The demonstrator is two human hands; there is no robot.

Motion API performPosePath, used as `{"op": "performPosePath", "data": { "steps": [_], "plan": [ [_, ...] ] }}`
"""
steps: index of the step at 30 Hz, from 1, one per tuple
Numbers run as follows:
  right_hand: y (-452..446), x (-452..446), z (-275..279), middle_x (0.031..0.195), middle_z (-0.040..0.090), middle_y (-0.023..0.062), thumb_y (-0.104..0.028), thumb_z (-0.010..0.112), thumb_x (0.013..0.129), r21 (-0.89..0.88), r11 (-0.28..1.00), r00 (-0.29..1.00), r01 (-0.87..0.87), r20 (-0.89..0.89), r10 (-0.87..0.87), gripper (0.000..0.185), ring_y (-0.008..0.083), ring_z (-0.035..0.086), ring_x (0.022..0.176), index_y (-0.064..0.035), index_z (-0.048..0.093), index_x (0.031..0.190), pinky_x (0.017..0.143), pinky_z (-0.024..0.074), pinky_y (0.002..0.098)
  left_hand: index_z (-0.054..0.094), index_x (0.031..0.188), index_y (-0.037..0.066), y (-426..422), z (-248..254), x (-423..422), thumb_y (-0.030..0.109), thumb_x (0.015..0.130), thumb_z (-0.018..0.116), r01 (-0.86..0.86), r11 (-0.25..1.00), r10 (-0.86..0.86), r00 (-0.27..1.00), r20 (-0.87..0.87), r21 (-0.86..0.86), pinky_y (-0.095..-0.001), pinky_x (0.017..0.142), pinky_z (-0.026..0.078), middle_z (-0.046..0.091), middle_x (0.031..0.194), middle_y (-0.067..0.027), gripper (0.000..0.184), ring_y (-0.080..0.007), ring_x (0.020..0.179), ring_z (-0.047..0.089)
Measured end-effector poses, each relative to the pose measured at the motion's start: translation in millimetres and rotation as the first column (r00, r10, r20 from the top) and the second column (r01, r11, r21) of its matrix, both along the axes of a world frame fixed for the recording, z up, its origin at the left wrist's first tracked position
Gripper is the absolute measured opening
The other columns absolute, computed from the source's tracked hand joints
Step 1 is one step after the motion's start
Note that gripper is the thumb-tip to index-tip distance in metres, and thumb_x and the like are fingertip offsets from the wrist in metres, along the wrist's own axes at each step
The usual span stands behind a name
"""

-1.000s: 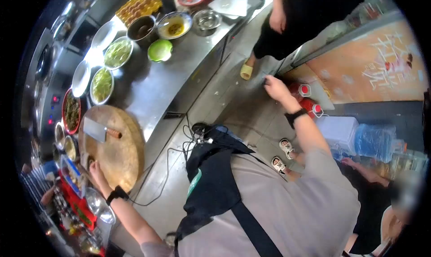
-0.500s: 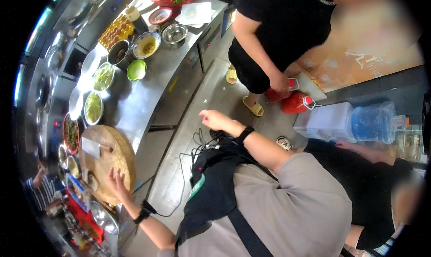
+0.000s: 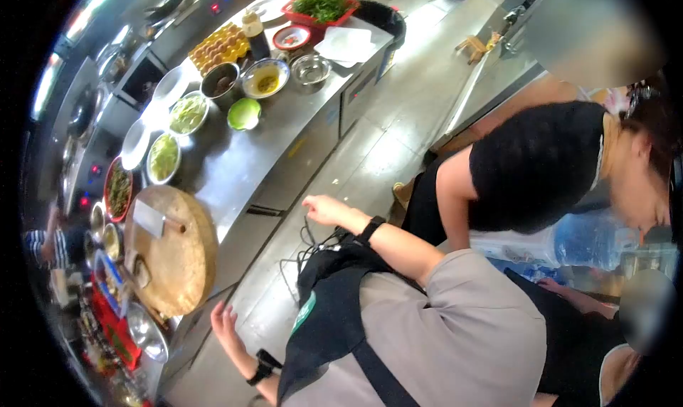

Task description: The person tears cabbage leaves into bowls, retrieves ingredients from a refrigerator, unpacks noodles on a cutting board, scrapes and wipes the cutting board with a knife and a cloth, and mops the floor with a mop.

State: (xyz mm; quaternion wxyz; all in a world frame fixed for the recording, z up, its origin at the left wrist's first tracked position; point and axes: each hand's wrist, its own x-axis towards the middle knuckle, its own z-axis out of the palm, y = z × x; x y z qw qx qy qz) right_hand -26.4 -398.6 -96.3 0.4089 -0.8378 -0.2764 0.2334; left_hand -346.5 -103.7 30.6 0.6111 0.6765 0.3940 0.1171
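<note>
My left hand (image 3: pixel 226 325) is in the air just off the counter's edge, fingers spread, holding nothing. Nearest to it is a thick round wooden chopping block (image 3: pixel 186 275). A cleaver (image 3: pixel 149 218) lies flat on the block, its handle toward the near side. Also on the block is a small crumpled item (image 3: pixel 142 272), perhaps a cloth. My right hand (image 3: pixel 329 210) hangs over the floor in front of the counter, loosely bent with fingers partly extended, and nothing shows in it. Each wrist wears a black band.
Along the steel counter (image 3: pixel 228 165) stand bowls of shredded greens (image 3: pixel 165 158), a green bowl (image 3: pixel 245 114), an egg tray (image 3: pixel 219 49) and a red basket of herbs (image 3: pixel 320 8). A person in black (image 3: pixel 537 172) bends close on my right; another person (image 3: pixel 576 321) is behind. Cables (image 3: pixel 306 247) hang by my apron.
My left hand has moved from above the chopping block to beside it, off the counter. The person in black has come closer and bent over, and the red jugs are now out of sight.
</note>
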Motion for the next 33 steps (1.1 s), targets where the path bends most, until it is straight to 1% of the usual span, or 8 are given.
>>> {"op": "performPosePath", "data": {
  "steps": [7, 10, 18, 21, 25, 28, 31, 33],
  "plan": [
    [21, 4, 3, 0.098, 0.068, 0.0190, -0.013, 0.060, 0.083, -0.010, 0.999, 0.998, -0.047, -0.035, 0.047, 0.036, 0.0339, 0.065, 0.092, -0.0018, 0.058, 0.118, 0.081, 0.0517, 0.0415, 0.054, 0.122, 0.006, 9, -29, -26, 0.022, 0.093, 0.060, -0.023, 0.996, 0.023, 1.000, -0.001, -0.086, -0.0332, 0.087, 0.047, 0.054, 0.123, -0.0077, 0.034, -0.0209, 0.110, 0.056],
    [17, 12, 6, 0.109, 0.065, 0.0211, -0.014, 0.059, 0.083, -0.087, 0.996, 0.992, -0.029, -0.129, 0.018, 0.036, 0.0373, 0.062, 0.103, -0.0027, 0.059, 0.117, 0.089, 0.0495, 0.0439, 0.053, 0.124, 0.004, 3, -24, -17, 0.015, 0.094, 0.057, -0.012, 0.996, 0.015, 0.999, 0.033, -0.086, -0.0318, 0.085, 0.049, 0.054, 0.125, -0.0087, 0.032, -0.0203, 0.108, 0.058],
    [-60, 57, 11, 0.101, 0.069, 0.0158, -0.017, 0.063, 0.085, -0.202, 0.969, 0.989, 0.143, 0.000, -0.146, 0.038, 0.0294, 0.066, 0.094, -0.0035, 0.058, 0.121, 0.081, 0.0528, 0.0389, 0.054, 0.123, 0.000, -20, -39, -6, 0.009, 0.094, 0.055, 0.048, 0.991, -0.044, 0.999, 0.031, -0.124, -0.0302, 0.083, 0.052, 0.059, 0.116, -0.0099, 0.031, -0.0190, 0.102, 0.061],
    [-96, 75, 18, 0.099, 0.069, 0.0171, -0.016, 0.062, 0.084, -0.126, 0.962, 0.968, 0.244, -0.025, -0.249, 0.037, 0.0316, 0.066, 0.092, -0.0019, 0.059, 0.117, 0.080, 0.0525, 0.0405, 0.055, 0.122, 0.000, -27, -43, 4, 0.010, 0.093, 0.056, 0.084, 0.989, -0.086, 0.996, -0.005, -0.122, -0.0305, 0.083, 0.053, 0.060, 0.110, -0.0094, 0.030, -0.0186, 0.101, 0.061],
    [-136, 119, 26, 0.097, 0.068, 0.0168, -0.016, 0.062, 0.084, -0.106, 0.943, 0.938, 0.315, -0.116, -0.326, 0.036, 0.0300, 0.066, 0.091, -0.0020, 0.059, 0.117, 0.080, 0.0523, 0.0390, 0.055, 0.121, -0.001, -47, -36, 39, 0.010, 0.093, 0.056, 0.102, 0.987, -0.103, 0.995, 0.001, -0.127, -0.0315, 0.083, 0.052, 0.060, 0.111, -0.0101, 0.029, -0.0192, 0.100, 0.062],
    [-169, 169, 31, 0.095, 0.065, 0.0088, -0.012, 0.060, 0.088, -0.071, 0.929, 0.924, 0.364, -0.097, -0.370, 0.036, 0.0172, 0.066, 0.080, -0.0031, 0.056, 0.123, 0.072, 0.0526, 0.0329, 0.055, 0.120, -0.001, -68, -34, 88, 0.009, 0.092, 0.056, 0.163, 0.981, -0.168, 0.985, -0.041, -0.104, -0.0317, 0.083, 0.052, 0.060, 0.112, -0.0109, 0.029, -0.0201, 0.101, 0.062],
    [-210, 233, 50, 0.096, 0.068, 0.0140, -0.015, 0.062, 0.086, 0.044, 0.902, 0.901, 0.430, -0.091, -0.425, 0.036, 0.0262, 0.065, 0.091, -0.0010, 0.057, 0.119, 0.079, 0.0518, 0.0363, 0.055, 0.120, -0.001, -97, -43, 154, 0.008, 0.091, 0.056, 0.243, 0.966, -0.249, 0.966, -0.070, -0.089, -0.0319, 0.083, 0.052, 0.059, 0.116, -0.0122, 0.030, -0.0217, 0.102, 0.063],
    [-248, 294, 48, 0.094, 0.068, 0.0125, -0.014, 0.061, 0.086, 0.100, 0.889, 0.893, 0.447, -0.095, -0.439, 0.036, 0.0241, 0.065, 0.088, -0.0017, 0.057, 0.120, 0.077, 0.0515, 0.0351, 0.055, 0.121, 0.000, -119, -50, 208, 0.008, 0.092, 0.056, 0.293, 0.949, -0.305, 0.947, -0.100, -0.119, -0.0316, 0.082, 0.052, 0.059, 0.118, -0.0128, 0.030, -0.0223, 0.102, 0.062]
  ]
}}
